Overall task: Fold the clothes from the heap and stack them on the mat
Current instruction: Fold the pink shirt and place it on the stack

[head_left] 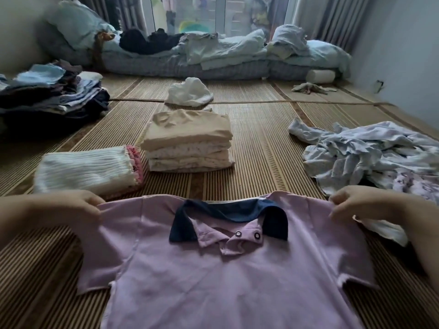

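One lilac polo shirt [213, 276], navy collar, spread front-up on the woven mat [261, 162], its shoulders pinched by the left hand [88, 205] and right hand [351, 203], fingers curled on cloth; best pulled taut and flat before sleeves fold inward; unfolded heap [370, 157] lies near, rightward

One view, head-worn, wide-angle. It is aimed forward and down along the mat [261, 148], from low over its near edge. The pink shirt [213, 281] is framed closest, filling the bottom; the left hand [80, 205] and right hand [356, 203] are caught at the sides of it. Bedding [213, 55] and window [221, 17] are seen small past the mat's far edge.
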{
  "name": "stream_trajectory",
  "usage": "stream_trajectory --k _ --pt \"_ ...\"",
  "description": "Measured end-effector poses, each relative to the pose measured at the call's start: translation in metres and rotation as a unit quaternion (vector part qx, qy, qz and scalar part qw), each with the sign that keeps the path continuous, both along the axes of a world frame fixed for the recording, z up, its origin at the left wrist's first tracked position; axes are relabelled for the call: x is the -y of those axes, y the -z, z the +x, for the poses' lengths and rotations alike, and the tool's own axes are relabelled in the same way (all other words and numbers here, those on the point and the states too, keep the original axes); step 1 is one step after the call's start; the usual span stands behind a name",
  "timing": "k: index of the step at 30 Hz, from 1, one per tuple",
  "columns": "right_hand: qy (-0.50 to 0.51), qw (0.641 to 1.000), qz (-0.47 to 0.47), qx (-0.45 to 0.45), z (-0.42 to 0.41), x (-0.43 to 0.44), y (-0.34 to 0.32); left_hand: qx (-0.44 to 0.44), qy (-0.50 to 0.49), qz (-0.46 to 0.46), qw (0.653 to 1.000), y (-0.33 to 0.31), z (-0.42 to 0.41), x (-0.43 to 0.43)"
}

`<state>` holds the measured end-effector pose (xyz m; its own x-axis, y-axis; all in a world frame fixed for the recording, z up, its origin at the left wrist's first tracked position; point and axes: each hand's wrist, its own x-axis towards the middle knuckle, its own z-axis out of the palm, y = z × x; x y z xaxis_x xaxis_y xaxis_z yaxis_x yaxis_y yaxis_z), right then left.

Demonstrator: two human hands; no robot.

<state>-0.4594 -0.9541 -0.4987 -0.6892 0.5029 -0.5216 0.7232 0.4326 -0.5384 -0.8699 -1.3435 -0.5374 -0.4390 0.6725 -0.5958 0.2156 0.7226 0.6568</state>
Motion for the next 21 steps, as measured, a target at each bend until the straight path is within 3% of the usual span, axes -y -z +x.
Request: stream_trajectory --k 2,4,6,8,12,14,16,18,21 --pt "0.058 0.988 -0.075 -0.122 0.006 0.004 -0.002 -0.072 -0.016 0.013 0.997 0.002 -0.011 0.013" --pt "0.08 0.977 -0.072 -0.184 0.003 0.01 -0.001 -0.189 -0.009 0.008 0.982 0.001 -0.016 0.025" --pt "0.063 0.982 0.071 -0.163 -0.007 0.012 0.006 -0.273 -0.008 -0.026 0.962 0.0 -0.02 0.031" --pt "0.038 0.971 0.218 -0.091 -0.017 0.012 0.012 -0.385 0.024 -0.096 0.917 -0.003 -0.011 0.031" --pt "-0.018 0.921 0.38 0.088 -0.031 0.022 0.017 -0.516 0.022 -0.127 0.847 -0.01 0.027 0.02" --pt "-0.038 0.9 0.434 -0.01 -0.042 0.041 0.02 -0.577 0.023 -0.02 0.816 -0.015 0.053 0.002" --pt "-0.112 0.881 0.427 -0.17 -0.062 0.07 0.023 -0.592 0.08 0.134 0.791 -0.021 0.086 -0.026" --pt "-0.219 0.867 0.396 -0.207 -0.086 0.096 0.028 -0.561 0.168 0.207 0.784 -0.021 0.117 -0.062" --pt "-0.301 0.854 0.391 -0.164 -0.116 0.104 0.04 -0.483 0.198 0.112 0.846 -0.004 0.14 -0.111"
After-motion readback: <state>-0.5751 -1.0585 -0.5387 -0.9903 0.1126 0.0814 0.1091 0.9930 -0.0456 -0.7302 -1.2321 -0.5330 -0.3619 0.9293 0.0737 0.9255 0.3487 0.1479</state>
